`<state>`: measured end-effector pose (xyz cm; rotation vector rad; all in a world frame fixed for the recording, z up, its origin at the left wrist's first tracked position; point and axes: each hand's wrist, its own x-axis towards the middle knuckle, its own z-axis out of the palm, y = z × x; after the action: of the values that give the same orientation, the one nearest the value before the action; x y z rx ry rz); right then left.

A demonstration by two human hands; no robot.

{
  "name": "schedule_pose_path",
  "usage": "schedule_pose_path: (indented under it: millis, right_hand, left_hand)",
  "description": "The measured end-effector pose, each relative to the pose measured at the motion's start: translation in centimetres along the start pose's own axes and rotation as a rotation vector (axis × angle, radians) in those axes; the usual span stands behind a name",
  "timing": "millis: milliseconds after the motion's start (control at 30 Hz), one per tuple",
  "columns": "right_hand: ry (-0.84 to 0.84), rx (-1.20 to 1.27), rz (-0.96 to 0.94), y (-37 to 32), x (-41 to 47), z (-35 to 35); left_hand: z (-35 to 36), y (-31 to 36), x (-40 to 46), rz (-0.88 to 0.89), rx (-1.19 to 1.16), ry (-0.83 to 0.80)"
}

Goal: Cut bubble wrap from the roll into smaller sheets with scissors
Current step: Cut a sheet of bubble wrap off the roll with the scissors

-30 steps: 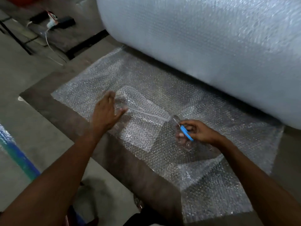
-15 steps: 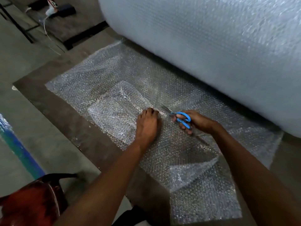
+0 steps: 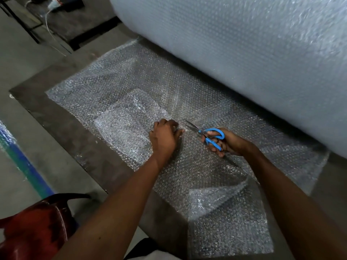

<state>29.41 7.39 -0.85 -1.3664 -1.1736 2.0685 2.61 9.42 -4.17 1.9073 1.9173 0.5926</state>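
A huge bubble wrap roll [image 3: 244, 59] fills the upper right. Its unrolled sheet [image 3: 120, 77] lies flat on a dark board [image 3: 56, 117] on the floor. A smaller folded piece of wrap [image 3: 124, 124] rests on the sheet at the centre left. My left hand [image 3: 165, 139] presses down with curled fingers on the wrap at the right edge of that piece. My right hand [image 3: 225, 141] grips blue-handled scissors [image 3: 208, 133]; the blades point up-left, slightly apart, just right of my left hand.
A cut sheet with a turned-up corner [image 3: 225, 212] lies near me. A red glossy seat [image 3: 32, 231] is at the lower left. A blue-green floor stripe [image 3: 24, 166] runs along the left. Cables and a plug [image 3: 54, 4] lie at the top left.
My left hand came from the far left of the small piece to its right edge. My right hand turned the scissors so the blades point at the wrap beside it.
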Motion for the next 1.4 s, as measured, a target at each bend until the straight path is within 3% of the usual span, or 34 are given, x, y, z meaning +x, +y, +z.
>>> schedule_pose_path:
  millis: [200,400,567,833,1400]
  right_hand:
    - [0.007,-0.061,-0.018,0.4,0.6,-0.3]
    - [-0.011,-0.045,-0.024,0.4,0.4,-1.0]
    - [-0.029,-0.083,-0.006,-0.4,1.0,-0.2]
    - [-0.139,-0.048,-0.016,-1.0,2.9,0.2]
    - [-0.066,-0.228,-0.032,-2.7,5.0,2.1]
  left_hand:
    - [0.7,-0.5,0.4,-0.052,-0.081,0.038]
    - [0.0,0.4,-1.9,0.110,0.100,0.055]
    - [0.6,-0.1,-1.7,0.114,0.160,0.045]
    - [0.6,0.2,-0.4,0.017,0.023,0.080]
    - [0.9,-0.7,-0.7,0.077,-0.107,0.176]
